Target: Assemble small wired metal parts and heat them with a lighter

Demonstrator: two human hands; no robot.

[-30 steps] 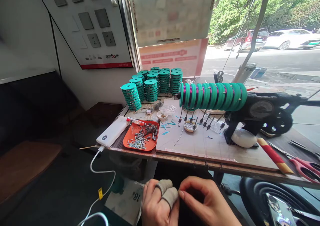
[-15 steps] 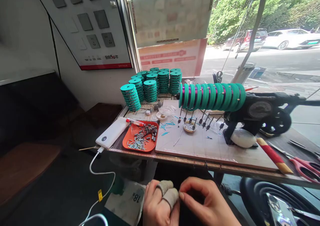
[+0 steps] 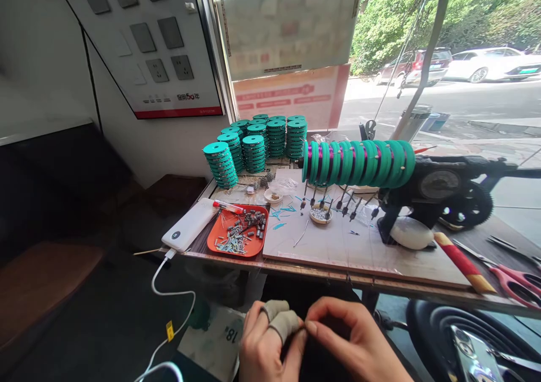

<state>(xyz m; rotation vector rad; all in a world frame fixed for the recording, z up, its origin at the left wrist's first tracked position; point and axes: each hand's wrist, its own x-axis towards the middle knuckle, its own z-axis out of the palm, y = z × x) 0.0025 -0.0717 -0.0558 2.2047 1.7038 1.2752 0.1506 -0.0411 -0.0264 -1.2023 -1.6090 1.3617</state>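
Note:
Both hands are close together below the table's front edge. Two fingers of my left hand [image 3: 273, 342] wear pale cloth finger covers [image 3: 283, 324]; its thumb and forefinger are pinched. My right hand [image 3: 349, 337] pinches thumb against forefinger, its tips meeting those of the left. Whatever lies between the fingertips is too small to make out. Beyond the hands, a row of green spools [image 3: 359, 163] wound with purple line sits on a black winding machine [image 3: 439, 185]. Small dark weights hang from the spools above a small bowl of tiny pale pieces [image 3: 321, 214].
An orange tray [image 3: 213, 241] of small metal parts lies beside a white power bank [image 3: 190, 224] with a cable. Stacks of green spools [image 3: 253, 154] stand behind. Red-handled scissors [image 3: 518, 286] and a red-and-yellow stick [image 3: 462, 263] lie on the right. A phone [image 3: 473, 354] rests lower right.
My left forefinger and thumb have shifted slightly, with a gap opening between the thumb and the covered fingers. The right hand has moved a little; the things on the table stay put.

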